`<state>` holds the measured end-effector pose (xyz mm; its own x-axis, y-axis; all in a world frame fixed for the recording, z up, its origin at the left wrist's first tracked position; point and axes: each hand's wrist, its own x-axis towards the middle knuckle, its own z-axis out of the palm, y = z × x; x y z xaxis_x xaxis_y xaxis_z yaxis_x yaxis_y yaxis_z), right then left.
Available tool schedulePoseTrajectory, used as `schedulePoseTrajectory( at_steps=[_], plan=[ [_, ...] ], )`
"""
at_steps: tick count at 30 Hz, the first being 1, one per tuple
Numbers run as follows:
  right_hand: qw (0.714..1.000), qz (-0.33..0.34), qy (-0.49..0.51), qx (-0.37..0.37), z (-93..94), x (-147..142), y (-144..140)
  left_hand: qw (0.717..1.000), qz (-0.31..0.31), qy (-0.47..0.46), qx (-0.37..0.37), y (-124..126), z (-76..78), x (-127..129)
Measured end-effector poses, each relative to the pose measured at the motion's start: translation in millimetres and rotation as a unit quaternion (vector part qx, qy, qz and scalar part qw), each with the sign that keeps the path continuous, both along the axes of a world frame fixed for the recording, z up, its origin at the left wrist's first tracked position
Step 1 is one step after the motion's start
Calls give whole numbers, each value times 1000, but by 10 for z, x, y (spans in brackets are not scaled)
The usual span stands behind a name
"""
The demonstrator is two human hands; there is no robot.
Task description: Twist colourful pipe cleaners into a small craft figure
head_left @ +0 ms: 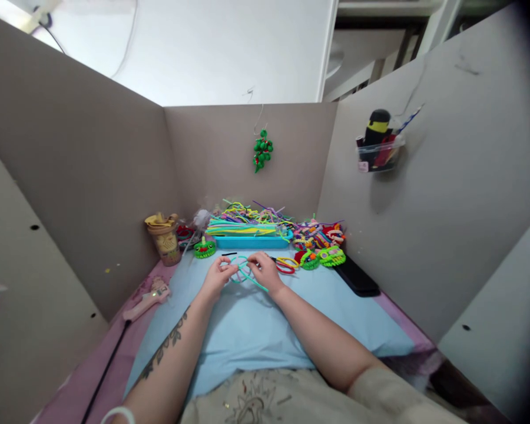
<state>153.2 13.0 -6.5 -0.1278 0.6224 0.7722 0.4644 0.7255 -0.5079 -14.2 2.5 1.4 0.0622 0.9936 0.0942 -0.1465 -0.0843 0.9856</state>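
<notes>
Between my two hands is a turquoise pipe cleaner [257,284], bent into loops, with one straight end slanting down to the right. My left hand [219,274] pinches the looped part from the left, thumb and fingers together. From the other side my right hand [264,271] grips the same pipe cleaner with its fingertips. A paler, pinkish strand seems to run inside the loops, too small to make out. Scissors [287,265] with yellow and red handles lie just past my right hand. Beyond the left hand is a short black piece [229,254].
A blue tray [254,242] piled with pipe cleaners stands at the back. Green fuzzy figures [204,248] flank it. A pink glue gun [148,299] and a cup [164,241] sit left; a black case [357,277] lies right. Grey panels [247,176] enclose three sides.
</notes>
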Motion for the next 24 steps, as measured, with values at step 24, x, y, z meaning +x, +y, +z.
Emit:
schedulePoseTrajectory(
  at_steps=[24],
  plan=[
    [999, -3, -13, -32, -54, -150, -121, 994, 30, -97, -34, -24, 74, 1]
  ],
)
